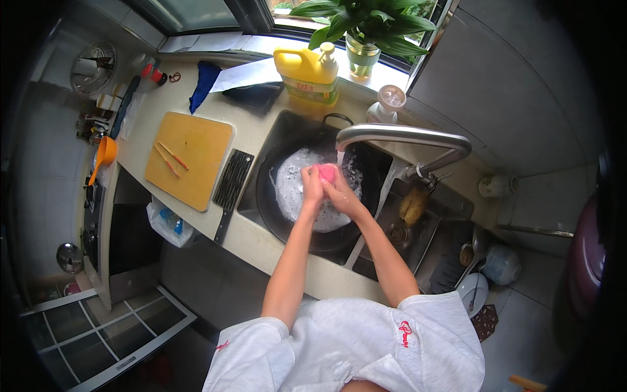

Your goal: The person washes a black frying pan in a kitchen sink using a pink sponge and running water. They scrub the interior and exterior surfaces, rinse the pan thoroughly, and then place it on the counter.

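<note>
bright pink sponge or cloth (326,172), kinda squished, can't tell which from here, left hand (312,185) and right hand (341,195) clamped round it, sudsy black wok (266,204) below, tap (405,132) running

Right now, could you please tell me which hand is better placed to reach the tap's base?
Probably the right hand: it is nearer the tap's base, which stands to the right of the black wok. The left hand is farther left, and both hold the pink item.

Cream ctr (252,140): cutting bd (204,153), blk cleaver (233,179), blue cloth (204,85).
</note>
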### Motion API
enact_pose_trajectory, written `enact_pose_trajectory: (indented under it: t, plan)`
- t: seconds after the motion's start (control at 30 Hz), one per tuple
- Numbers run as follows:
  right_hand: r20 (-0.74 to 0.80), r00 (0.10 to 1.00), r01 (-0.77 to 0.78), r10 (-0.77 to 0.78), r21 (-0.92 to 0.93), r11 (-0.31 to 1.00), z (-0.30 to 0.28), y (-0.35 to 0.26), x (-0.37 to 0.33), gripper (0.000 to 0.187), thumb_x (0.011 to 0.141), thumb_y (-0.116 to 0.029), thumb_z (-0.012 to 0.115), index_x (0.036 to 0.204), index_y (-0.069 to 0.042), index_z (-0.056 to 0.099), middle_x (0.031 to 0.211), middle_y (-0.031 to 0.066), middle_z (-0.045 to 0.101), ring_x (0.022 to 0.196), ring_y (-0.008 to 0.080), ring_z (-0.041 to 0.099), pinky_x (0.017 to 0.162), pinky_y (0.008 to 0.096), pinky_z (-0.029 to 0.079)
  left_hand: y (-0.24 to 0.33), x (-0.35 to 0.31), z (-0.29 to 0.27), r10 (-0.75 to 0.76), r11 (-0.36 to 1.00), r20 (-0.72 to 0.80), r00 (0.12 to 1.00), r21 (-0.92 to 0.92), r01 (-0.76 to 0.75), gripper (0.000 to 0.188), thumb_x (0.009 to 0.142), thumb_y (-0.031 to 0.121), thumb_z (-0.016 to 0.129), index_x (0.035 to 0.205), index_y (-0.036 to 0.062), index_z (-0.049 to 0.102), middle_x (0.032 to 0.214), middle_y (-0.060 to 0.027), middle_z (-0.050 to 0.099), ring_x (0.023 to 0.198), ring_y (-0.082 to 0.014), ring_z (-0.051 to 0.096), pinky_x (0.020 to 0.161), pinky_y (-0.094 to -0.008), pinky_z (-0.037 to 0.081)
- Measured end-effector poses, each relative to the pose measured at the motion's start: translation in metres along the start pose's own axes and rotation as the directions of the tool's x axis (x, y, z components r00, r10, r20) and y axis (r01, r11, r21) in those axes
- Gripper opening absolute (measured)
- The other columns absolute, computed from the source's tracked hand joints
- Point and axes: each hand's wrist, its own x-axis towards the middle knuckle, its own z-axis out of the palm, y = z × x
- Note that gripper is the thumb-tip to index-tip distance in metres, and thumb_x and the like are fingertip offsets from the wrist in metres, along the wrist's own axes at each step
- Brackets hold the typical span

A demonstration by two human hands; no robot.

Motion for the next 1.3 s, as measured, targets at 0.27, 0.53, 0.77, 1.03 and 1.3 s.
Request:
enact_pose_trajectory:
  t: [0.27,0.53,0.77,1.03,1.3]
  plan:
    - [0.461,0.753,-0.563,0.470,0.821,0.097,-0.036,-0.035,-0.007,0.066,0.094,-0.060,0.033,0.139,-0.012,0.036,0.131,0.0140,0.049,0.116,0.0290,0.053,0.090,0.0565,0.047,0.056,-0.012,-0.003,0.090,0.971,0.477,0.874,0.152,-0.183,0.027,0.087,0.015,0.063,0.110,0.0017,0.060,0.109,-0.0061,0.060,0.101,-0.0137,0.055,0.089,-0.0275,0.044]
    - [0.368,0.767,-0.502,0.525,0.854,0.135,-0.050,-0.058,0.013,0.048,0.099,-0.038,0.036,0.132,-0.004,0.044,0.118,0.0176,0.058,0.102,0.0300,0.062,0.088,0.0528,0.051,0.023,-0.013,-0.014,0.153,0.966,0.105,0.983,0.194,-0.172,0.046,0.100,0.036,0.042,0.134,0.0055,0.040,0.124,-0.0129,0.051,0.109,-0.0188,0.052,0.092,-0.0313,0.041]
    - [0.507,0.745,-0.568,0.433,0.823,0.015,-0.055,-0.067,0.019,0.053,0.098,-0.042,0.036,0.131,0.000,0.044,0.116,0.0207,0.058,0.099,0.0330,0.063,0.084,0.0534,0.054,0.028,-0.052,-0.068,-0.018,0.973,0.079,0.997,0.230,0.000,0.040,0.097,0.032,0.048,0.127,0.0065,0.048,0.114,-0.0106,0.058,0.098,-0.0165,0.058,0.081,-0.0289,0.044]
    - [0.440,0.722,-0.556,0.533,0.828,0.069,-0.049,-0.058,0.016,0.048,0.096,-0.045,0.044,0.127,-0.009,0.049,0.110,0.0120,0.058,0.083,0.0240,0.059,0.063,0.0362,0.050,0.046,-0.050,-0.074,0.000,0.985,0.105,0.994,0.170,-0.018,0.031,0.096,0.023,0.052,0.116,0.0007,0.054,0.102,-0.0118,0.062,0.091,-0.0182,0.061,0.081,-0.0289,0.047]
    - [0.344,0.652,-0.590,0.675,0.789,0.169,-0.048,-0.038,0.002,0.014,0.099,-0.033,0.046,0.094,-0.020,0.048,0.070,-0.0016,0.046,0.052,0.0103,0.040,0.041,0.0219,0.027,0.051,-0.058,-0.071,-0.029,0.976,0.166,0.986,0.218,-0.008,0.029,0.097,0.028,0.051,0.114,0.0058,0.057,0.098,-0.0062,0.065,0.091,-0.0128,0.060,0.077,-0.0260,0.044]
